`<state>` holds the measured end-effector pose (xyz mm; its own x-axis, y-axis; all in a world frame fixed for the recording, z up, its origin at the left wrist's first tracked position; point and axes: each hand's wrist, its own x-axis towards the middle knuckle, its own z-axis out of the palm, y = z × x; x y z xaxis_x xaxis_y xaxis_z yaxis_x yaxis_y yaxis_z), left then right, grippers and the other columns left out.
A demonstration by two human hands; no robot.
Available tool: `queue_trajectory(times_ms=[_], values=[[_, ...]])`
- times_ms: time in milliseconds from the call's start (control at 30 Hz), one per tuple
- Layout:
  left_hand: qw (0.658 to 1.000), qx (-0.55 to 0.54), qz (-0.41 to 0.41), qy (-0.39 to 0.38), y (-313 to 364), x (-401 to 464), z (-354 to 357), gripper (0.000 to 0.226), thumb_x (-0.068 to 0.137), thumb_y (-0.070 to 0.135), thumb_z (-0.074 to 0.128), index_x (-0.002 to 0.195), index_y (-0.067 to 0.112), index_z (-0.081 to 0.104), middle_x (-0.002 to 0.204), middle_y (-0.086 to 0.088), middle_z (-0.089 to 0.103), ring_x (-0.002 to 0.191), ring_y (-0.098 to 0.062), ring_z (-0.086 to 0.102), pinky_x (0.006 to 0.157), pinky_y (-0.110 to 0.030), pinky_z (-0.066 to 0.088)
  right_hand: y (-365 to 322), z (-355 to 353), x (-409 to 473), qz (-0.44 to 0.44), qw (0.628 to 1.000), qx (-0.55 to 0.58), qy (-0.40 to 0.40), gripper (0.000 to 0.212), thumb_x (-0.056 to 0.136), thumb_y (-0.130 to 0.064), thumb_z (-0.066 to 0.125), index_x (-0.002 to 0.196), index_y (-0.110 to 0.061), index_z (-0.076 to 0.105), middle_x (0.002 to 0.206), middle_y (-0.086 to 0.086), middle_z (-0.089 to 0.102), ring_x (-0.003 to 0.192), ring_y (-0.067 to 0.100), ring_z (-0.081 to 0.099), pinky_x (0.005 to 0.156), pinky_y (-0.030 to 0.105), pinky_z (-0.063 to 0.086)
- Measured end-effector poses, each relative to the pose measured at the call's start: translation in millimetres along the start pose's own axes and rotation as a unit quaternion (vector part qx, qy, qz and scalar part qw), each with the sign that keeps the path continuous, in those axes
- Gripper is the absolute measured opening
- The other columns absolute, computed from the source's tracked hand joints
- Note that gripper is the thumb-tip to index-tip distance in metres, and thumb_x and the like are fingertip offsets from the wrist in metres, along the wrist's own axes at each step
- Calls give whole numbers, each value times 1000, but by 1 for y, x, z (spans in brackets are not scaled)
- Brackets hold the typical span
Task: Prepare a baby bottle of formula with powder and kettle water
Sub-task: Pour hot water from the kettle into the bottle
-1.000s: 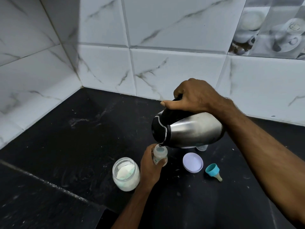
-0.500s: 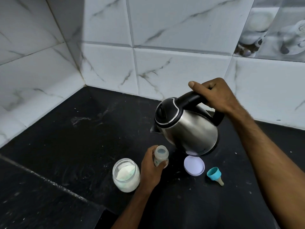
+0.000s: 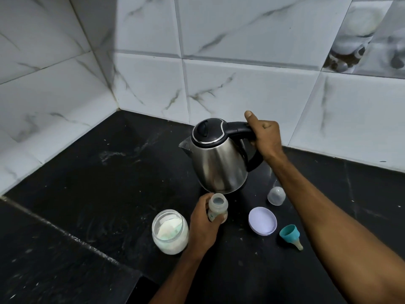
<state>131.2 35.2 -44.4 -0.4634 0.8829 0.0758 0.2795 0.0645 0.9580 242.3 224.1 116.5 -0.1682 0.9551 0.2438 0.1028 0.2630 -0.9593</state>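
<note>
Looking down, head view: a black countertop (image 3: 92,172) is seen in a corner of white marbled wall tiles (image 3: 241,93).
Kettle: the steel kettle (image 3: 219,163) is held upright, its long axis vertical, spout pointed left and handle pointed right; whether its base touches the counter cannot be told.
Right hand: the right hand (image 3: 266,137) is wrapped round the black handle, thumb raised straight along its top.
Bottle: the baby bottle (image 3: 217,207) is kept upright just in front of the kettle, open mouth pointing up.
Left hand: the left hand (image 3: 202,224) is curled round the bottle's body.
Powder jar: an open glass jar (image 3: 169,232) of white powder is stood just left of that hand.
Loose parts: a white lid (image 3: 262,220), a teal-ringed teat (image 3: 291,236) lying on its side, and a clear cap (image 3: 276,195) are laid to the bottle's right.
</note>
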Motion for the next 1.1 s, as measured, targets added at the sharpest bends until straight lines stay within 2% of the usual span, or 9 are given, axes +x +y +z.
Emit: queue_trajectory(times_ms=[100, 233, 400, 467, 633, 767, 900, 1033, 1100], values=[[1000, -1, 3, 0, 1, 0, 1, 58, 76, 9, 80, 118, 40, 55, 117, 23, 64, 111, 0, 62, 95, -31, 53, 15, 13, -1, 23, 999, 24, 13, 66, 91, -48, 62, 51, -3, 35, 54, 12, 31, 42, 19, 32, 45, 25, 28], [1000, -2, 3, 0, 0, -1, 1, 55, 78, 11, 81, 119, 38, 55, 116, 23, 65, 110, -1, 62, 94, -31, 53, 32, 29, -4, 54, 997, 49, 19, 76, 92, -50, 60, 57, 14, 39, 55, 17, 38, 38, 16, 35, 42, 21, 31], [1000, 8, -8, -1, -1, 0, 1, 57, 78, 14, 81, 121, 40, 54, 117, 27, 63, 112, 2, 60, 96, -31, 52, 42, 46, -4, 57, 995, 79, 19, 76, 93, -48, 60, 57, 15, 38, 54, 18, 39, 38, 19, 37, 41, 23, 31], [1000, 14, -14, -1, -2, 0, 1, 58, 77, 16, 81, 123, 38, 54, 118, 27, 63, 113, 3, 59, 97, -33, 52, 43, 51, -3, 55, 995, 83, 16, 74, 93, -46, 60, 54, 12, 37, 53, 17, 39, 38, 20, 36, 41, 23, 31], [999, 25, -25, -2, -5, 1, 2, 60, 77, 19, 81, 128, 33, 54, 121, 24, 63, 116, 4, 58, 100, -35, 51, 44, 60, -3, 52, 995, 85, 17, 63, 94, -43, 61, 47, -11, 34, 51, 12, 37, 36, 19, 35, 40, 21, 31], [999, 28, -26, -4, -5, 1, 1, 60, 77, 17, 81, 126, 36, 54, 120, 26, 63, 115, 3, 58, 100, -35, 52, 48, 66, -4, 58, 994, 92, 7, 60, 93, -42, 62, 53, -2, 44, 52, 13, 34, 37, 19, 34, 39, 21, 30], [999, 25, -28, -4, -6, 1, 1, 60, 76, 20, 80, 129, 31, 54, 123, 18, 64, 117, -2, 60, 100, -39, 52, 52, 68, -4, 62, 994, 92, 0, 70, 93, -43, 62, 51, 8, 41, 50, 13, 37, 35, 19, 36, 40, 23, 32], [999, 25, -26, -5, -5, 1, 1, 59, 77, 22, 81, 129, 31, 54, 123, 18, 64, 118, -3, 59, 100, -39, 51, 55, 70, -4, 64, 994, 92, -6, 63, 93, -43, 62, 51, 1, 46, 49, 11, 37, 34, 18, 36, 40, 23, 31], [999, 26, -25, -5, -5, 0, 0, 58, 77, 24, 81, 128, 33, 54, 123, 19, 64, 118, -3, 59, 101, -39, 51, 57, 70, -3, 65, 994, 92, -4, 66, 94, -42, 62, 51, 4, 44, 51, 15, 38, 34, 18, 36, 40, 22, 31]])
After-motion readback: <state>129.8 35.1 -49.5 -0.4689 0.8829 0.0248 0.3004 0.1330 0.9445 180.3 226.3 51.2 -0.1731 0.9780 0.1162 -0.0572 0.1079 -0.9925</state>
